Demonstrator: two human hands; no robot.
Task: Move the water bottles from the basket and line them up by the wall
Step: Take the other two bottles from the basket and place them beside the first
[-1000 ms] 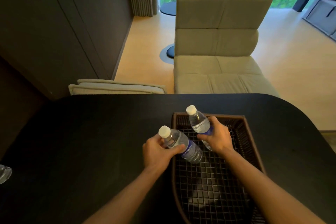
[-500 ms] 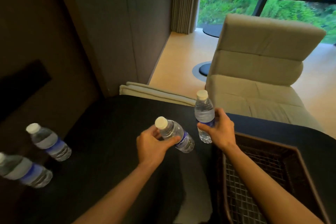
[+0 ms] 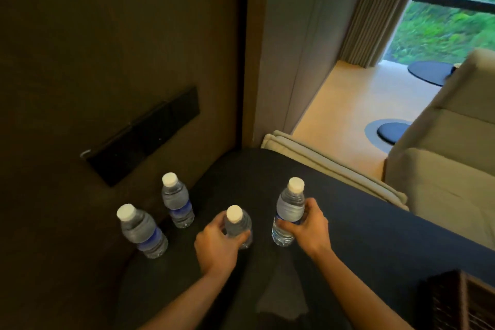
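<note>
Two clear water bottles with white caps and blue labels stand upright on the black table beside the dark wall: one farther back, one nearer. My left hand grips a third bottle around its body, upright, to the right of those two. My right hand holds a fourth bottle, upright, further right. Whether the held bottles touch the table I cannot tell. A corner of the brown wicker basket shows at the lower right.
A black panel is mounted on the wall above the bottles. Beyond the table's far edge lie a folded beige cushion and a beige lounge chair on a wooden floor.
Both hands have carried their bottles left from the basket toward the wall. The left-hand bottle has gone from tilted to upright. The view has swung left, and the basket has slid to the corner.
</note>
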